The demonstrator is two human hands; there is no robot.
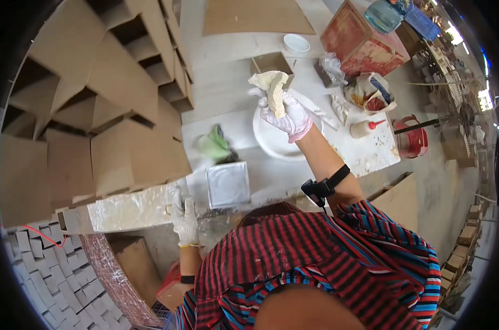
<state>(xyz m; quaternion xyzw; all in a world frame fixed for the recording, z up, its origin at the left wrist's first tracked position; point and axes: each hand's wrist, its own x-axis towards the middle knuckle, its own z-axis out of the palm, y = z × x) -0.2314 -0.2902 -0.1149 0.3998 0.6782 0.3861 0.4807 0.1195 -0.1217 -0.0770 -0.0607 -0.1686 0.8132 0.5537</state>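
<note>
Cream in colour and bent, a piece (277,99) of soft-looking stuff sits at the upper middle of the frame, gripped in the gloved right hand (289,116), whose fingers close around its lower part; its paler, wider end sticks out above. The hand is over the right part of a round white basin (259,144), hiding some of it. At the lower left of centre, the left hand (185,217), in a white knit glove, is by the table's near edge, its fingers straight and slightly spread. Just right of it lies a square grey tray (228,185), with a green cloth (212,145) above that. An open carton (274,64) stands above the piece, and a small white bowl (297,43) is higher up. Toward the right lies a bottle (363,129) with a red tip; stacked cardboard boxes (109,82) fill the upper left
</note>
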